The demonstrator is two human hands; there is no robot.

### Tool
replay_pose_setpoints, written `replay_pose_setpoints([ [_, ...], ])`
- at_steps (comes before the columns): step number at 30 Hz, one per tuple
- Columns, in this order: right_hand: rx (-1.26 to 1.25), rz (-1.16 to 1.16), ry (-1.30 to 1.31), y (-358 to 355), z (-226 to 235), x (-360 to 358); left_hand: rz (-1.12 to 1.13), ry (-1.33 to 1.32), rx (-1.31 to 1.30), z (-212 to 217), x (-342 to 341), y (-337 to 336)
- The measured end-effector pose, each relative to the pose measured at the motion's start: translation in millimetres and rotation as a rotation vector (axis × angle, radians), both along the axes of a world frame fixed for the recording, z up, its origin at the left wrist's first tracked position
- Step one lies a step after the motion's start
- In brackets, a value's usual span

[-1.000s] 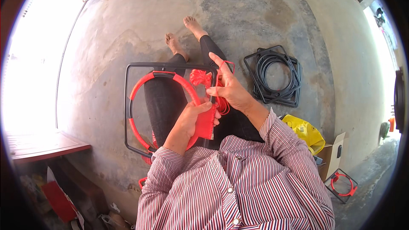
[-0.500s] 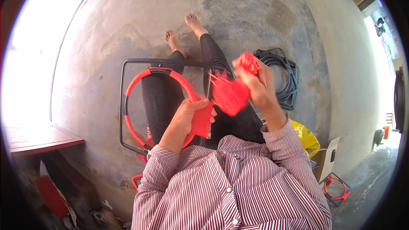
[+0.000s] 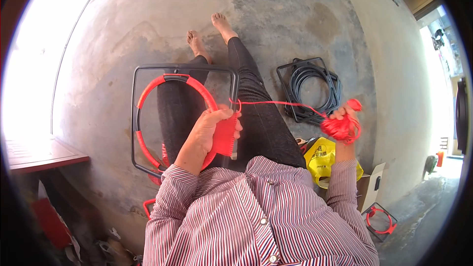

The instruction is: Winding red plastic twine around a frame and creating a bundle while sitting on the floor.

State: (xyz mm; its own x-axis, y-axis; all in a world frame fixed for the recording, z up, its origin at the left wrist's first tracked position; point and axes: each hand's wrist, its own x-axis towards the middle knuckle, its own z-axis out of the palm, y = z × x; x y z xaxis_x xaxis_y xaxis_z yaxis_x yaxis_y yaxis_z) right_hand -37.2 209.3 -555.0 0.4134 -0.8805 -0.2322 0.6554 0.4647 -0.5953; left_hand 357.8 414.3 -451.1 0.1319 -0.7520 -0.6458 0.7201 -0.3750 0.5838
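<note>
Right hand [image 3: 341,114] swings wide, clutching soft-looking cord bundle [image 3: 340,130]; left hand [image 3: 207,129] grips stiff-looking frame [image 3: 182,66], best held by side bar [image 3: 234,84]

White glare floods the left side; fisheye edges curve into black.

Left hand [image 3: 206,127] gripping red-wrapped black frame [image 3: 134,118], right hand [image 3: 339,114] holding red cord bundle [image 3: 339,129]

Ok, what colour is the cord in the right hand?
The cord is bright red; the head view shows it best.
</note>
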Motion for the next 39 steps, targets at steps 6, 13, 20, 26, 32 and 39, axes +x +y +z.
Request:
replay_pose_setpoints([
  [6, -0.446, 0.538, 0.435, 75, 82, 185, -0.026, -0.026, -0.018, -7, 7, 3],
  [13, -0.696, 0.899, 0.631, 86, 78, 207, 0.017, 0.004, -0.033, -5, 7, 4],
  [20, -0.892, 0.732, 0.760, 104, 91, 173, 0.017, 0.047, -0.042, 1, 10, -3],
  [26, -0.618, 0.697, 0.732, 90, 68, 161, 0.049, 0.070, -0.026, -7, 14, 1],
  [32, -0.310, 0.467, 0.752, 30, 57, 174, 0.007, 0.023, -0.035, -1, 15, 2],
  [39, -1.298, 0.247, 1.017, 36, 159, 268, 0.286, -0.120, -0.308, -13, 15, 9],
])
